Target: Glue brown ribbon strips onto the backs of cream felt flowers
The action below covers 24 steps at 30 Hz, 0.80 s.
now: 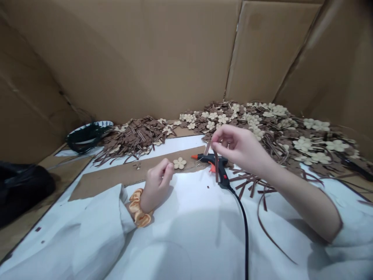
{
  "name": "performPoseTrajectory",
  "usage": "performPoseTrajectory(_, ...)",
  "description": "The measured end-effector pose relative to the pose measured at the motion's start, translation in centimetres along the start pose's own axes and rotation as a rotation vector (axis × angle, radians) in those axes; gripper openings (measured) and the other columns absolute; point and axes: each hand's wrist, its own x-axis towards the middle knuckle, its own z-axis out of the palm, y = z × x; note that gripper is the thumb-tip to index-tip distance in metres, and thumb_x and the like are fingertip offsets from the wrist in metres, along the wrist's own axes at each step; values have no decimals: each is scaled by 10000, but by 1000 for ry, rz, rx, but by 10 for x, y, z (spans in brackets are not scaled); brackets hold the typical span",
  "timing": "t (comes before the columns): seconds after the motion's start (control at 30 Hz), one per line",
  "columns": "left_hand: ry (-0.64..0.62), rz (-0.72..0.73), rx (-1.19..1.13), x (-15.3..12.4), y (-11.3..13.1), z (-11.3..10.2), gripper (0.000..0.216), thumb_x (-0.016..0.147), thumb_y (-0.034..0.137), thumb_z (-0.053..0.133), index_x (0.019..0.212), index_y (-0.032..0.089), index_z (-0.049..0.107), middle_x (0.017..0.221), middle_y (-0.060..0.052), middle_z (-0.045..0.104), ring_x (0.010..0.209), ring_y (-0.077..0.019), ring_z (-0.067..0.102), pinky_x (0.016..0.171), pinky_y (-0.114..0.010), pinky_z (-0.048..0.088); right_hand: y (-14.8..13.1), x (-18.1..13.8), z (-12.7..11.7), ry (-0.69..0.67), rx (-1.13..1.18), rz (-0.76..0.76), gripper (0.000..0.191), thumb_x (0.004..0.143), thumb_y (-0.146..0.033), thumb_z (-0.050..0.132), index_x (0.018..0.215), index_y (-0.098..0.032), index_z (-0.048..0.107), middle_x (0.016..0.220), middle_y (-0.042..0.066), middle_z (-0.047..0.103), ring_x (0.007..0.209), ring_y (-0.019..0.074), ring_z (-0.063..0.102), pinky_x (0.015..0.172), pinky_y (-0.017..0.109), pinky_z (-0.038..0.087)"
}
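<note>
As right hand (237, 147) pinches brown strips (217, 167), left hand (157, 181) curled, flower (180, 163) alongside

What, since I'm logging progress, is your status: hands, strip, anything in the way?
Right hand pinching brown strip, dangling. Left hand curled beside cream flower, contents hidden. Glue gun behind strip in this view, possibly in the way.
</note>
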Motion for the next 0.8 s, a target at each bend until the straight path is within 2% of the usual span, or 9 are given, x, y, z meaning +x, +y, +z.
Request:
performPoseTrajectory(0.07, -10, -15, -152, -7, 6, 2, 249, 885, 295, 369, 661, 203, 427, 596, 20, 470, 560, -127, 442, 579, -255, 349, -5, -7, 15, -36, -130, -111, 54, 829, -178, 490, 807, -187, 538, 712, 3, 615, 578, 107, 529, 530, 210, 372)
performPoseTrajectory(0.13, -31, -46, -401, -15, 12, 4, 114, 878, 271, 389, 872, 188, 468, 747, -11, 542, 651, -137, 489, 625, -256, 388, -9, -16, 29, -39, -334, -303, 129, 844, -126, 442, 779, -171, 544, 666, 15, 590, 544, 114, 501, 499, 228, 326)
performPoseTrajectory(0.2, -99, -106, -596, -23, 16, 7, 159, 893, 273, 365, 987, 177, 450, 792, -23, 546, 669, -139, 480, 634, -259, 400, -12, -26, 40, -61, -497, -520, 205, 785, -15, 408, 757, -158, 550, 679, 41, 586, 553, 137, 499, 470, 254, 277)
performPoseTrajectory(0.23, -154, -125, -643, -27, 18, 8, 181, 907, 295, 346, 966, 172, 465, 762, -17, 531, 657, -137, 465, 630, -258, 396, -13, -30, 44, -84, -523, -600, 217, 754, 10, 414, 775, -153, 555, 691, 46, 586, 561, 143, 500, 468, 259, 275)
performPoseTrajectory(0.3, -265, -144, -657, -35, 21, 8, 264, 923, 359, 331, 845, 170, 497, 700, -3, 487, 643, -133, 441, 627, -253, 380, -14, -36, 51, -107, -526, -651, 210, 723, 18, 447, 788, -150, 554, 710, 49, 580, 588, 156, 506, 469, 262, 281)
performPoseTrajectory(0.4, -342, -179, -620, -44, 24, 9, 303, 915, 410, 376, 750, 175, 474, 698, 6, 470, 650, -126, 440, 620, -238, 364, -10, -41, 60, -158, -479, -632, 190, 713, 15, 474, 741, -164, 534, 688, 33, 559, 574, 159, 488, 471, 269, 285)
performPoseTrajectory(0.57, -298, -205, -570, -47, 27, 8, 302, 907, 419, 394, 738, 180, 466, 702, -3, 486, 656, -131, 445, 628, -240, 368, 0, -44, 73, -157, -340, -512, 186, 802, -30, 439, 766, -175, 548, 710, 38, 595, 610, 160, 525, 519, 263, 326)
performPoseTrajectory(0.67, -253, -196, -549, -45, 31, 4, 284, 898, 403, 412, 735, 181, 480, 703, -8, 490, 662, -138, 456, 633, -246, 373, 0, -41, 71, -197, -204, -326, 168, 824, -92, 449, 745, -177, 571, 728, 48, 642, 622, 160, 556, 553, 261, 364)
performPoseTrajectory(0.8, -200, -167, -503, -44, 33, 1, 245, 888, 377, 434, 772, 180, 524, 732, -12, 506, 688, -144, 470, 648, -249, 375, -6, -29, 60, -335, 40, -15, 133, 786, -144, 495, 740, -188, 611, 695, 13, 655, 599, 136, 561, 563, 239, 391)
